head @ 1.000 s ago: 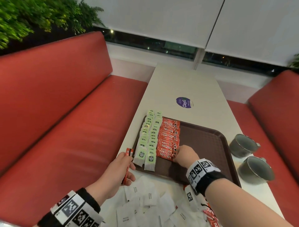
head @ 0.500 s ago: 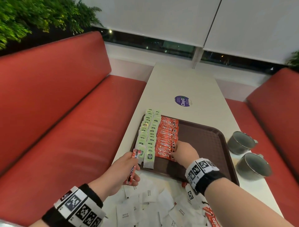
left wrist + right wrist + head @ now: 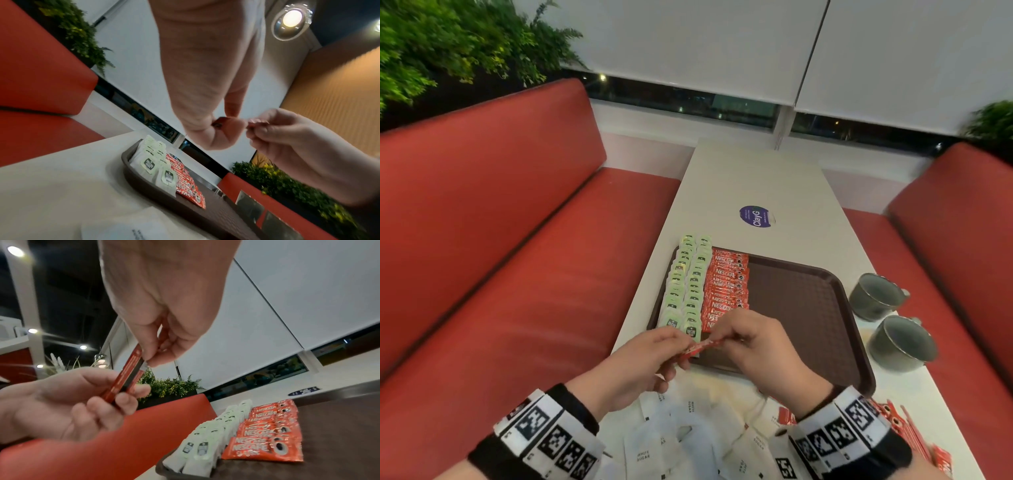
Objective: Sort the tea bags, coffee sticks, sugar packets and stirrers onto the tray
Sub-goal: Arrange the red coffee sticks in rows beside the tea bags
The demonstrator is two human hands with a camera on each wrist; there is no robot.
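Both hands are working one coffee stick [image 3: 127, 378] in mid-air just over the tray's near edge: left hand [image 3: 640, 363] is curling its fingers round the lower end, right hand [image 3: 763, 346] is pinching the upper end between thumb and fingertip. The tray [image 3: 808, 308] is already carrying two neat rows of tea bags [image 3: 685, 287] along its left side and a column of coffee sticks [image 3: 726, 284] just beside them; the rest of it is sitting bare. Sugar packets [image 3: 671, 435] are lying loose on the table [image 3: 750, 178] near the person, and more red sticks [image 3: 893, 421] are waiting off to the right. No stirrers are showing anywhere. Judging roughly: teas look done, coffee partway, sugar not started.
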